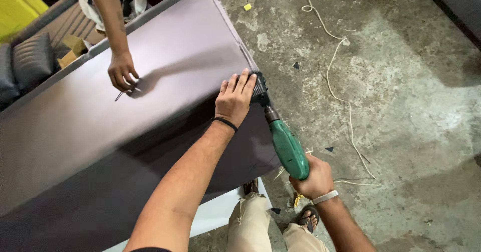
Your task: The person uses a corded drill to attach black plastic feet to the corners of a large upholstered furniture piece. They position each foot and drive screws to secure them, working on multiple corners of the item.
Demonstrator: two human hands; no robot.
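Right hand (315, 178) grips green tool (288, 148); left hand (234, 99) presses grey sheet (150, 81).

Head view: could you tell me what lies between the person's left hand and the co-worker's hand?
In the head view, only bare dark sheet lies between the left hand and the co-worker's hand; nothing rests on that stretch.

A white cord (336, 71) is seen trailing across the stained concrete floor (411, 106) toward three o'clock, a small yellow scrap (247, 6) lies at twelve o'clock, and grey ribbed cushions (30, 56) with cardboard pieces (71, 49) are stacked at ten o'clock.
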